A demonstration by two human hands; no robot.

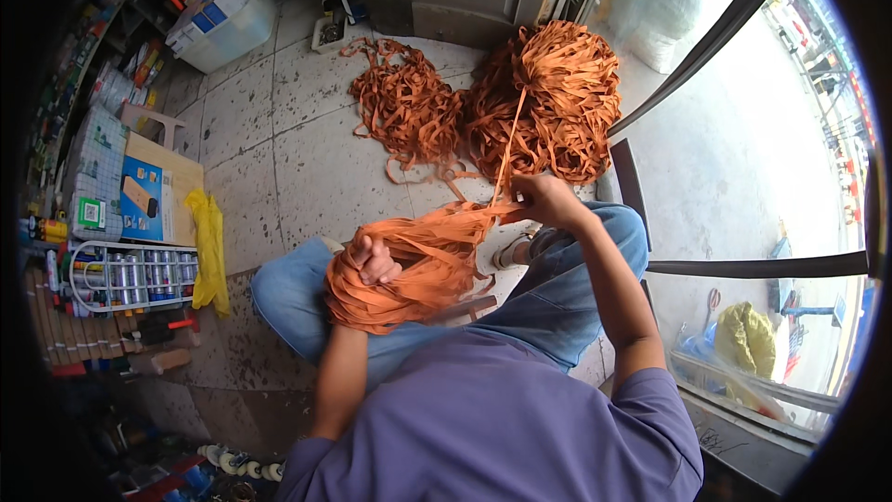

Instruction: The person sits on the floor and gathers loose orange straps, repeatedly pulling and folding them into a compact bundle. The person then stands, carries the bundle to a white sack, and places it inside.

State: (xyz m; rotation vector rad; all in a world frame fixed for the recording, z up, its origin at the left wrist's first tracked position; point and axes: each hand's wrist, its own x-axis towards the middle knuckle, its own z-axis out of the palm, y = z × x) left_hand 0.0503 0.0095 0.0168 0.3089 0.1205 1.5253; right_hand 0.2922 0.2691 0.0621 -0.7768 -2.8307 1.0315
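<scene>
A thick bundle of flat orange ribbon (423,265) is looped around my left hand (374,261) and wrist, above my lap. The curled fingers of that hand poke out through the loops, and part of the palm is hidden by ribbon. My right hand (548,202), over my right knee, is closed on a strand of the same ribbon. From there one taut length (514,139) runs up to a large heap of orange ribbon (562,84) on the floor ahead. Left of that heap lies a looser, tangled pile of ribbon (409,102).
At the left stand a white wire rack (130,277) with cans, a yellow plastic bag (209,256) and shelves of goods. A clear plastic bin (223,33) sits at the far left. Glass panels with a dark frame (757,266) border the right side.
</scene>
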